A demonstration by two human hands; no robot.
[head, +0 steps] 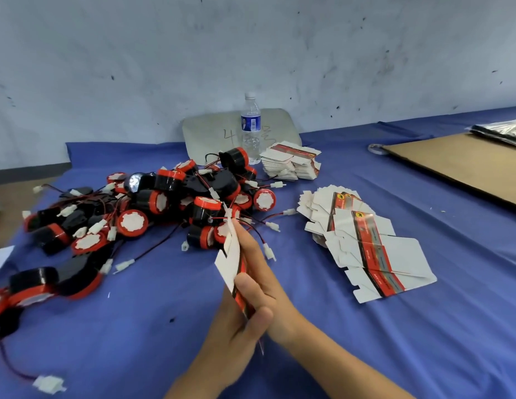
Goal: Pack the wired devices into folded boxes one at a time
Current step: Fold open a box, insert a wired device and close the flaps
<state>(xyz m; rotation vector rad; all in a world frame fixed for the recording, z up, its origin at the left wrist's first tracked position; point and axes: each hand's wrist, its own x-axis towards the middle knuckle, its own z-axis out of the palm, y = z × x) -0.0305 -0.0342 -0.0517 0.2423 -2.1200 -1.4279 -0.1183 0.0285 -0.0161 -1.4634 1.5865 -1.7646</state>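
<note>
1. Where the blue tablecloth [136,326] spreads leftward, a tangled pile of round black-and-red wired devices [205,208] lies.
2. The left hand [233,326] grips the lower end of a flattened white cardboard box with a red-and-black band [231,254], above the cloth beside the pile.
3. Seen nearly edge-on, the box's long axis runs away from the person, its upper flap pointing at the pile.
4. The right hand [265,275] pinches it, fingers straight along it.
5. Fanned flat box blanks [366,246] lie rightward.

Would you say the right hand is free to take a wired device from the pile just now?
Probably not yet: the right hand and left hand both hold a flat box. The pile of wired devices lies close in front of them, in the open.
</note>
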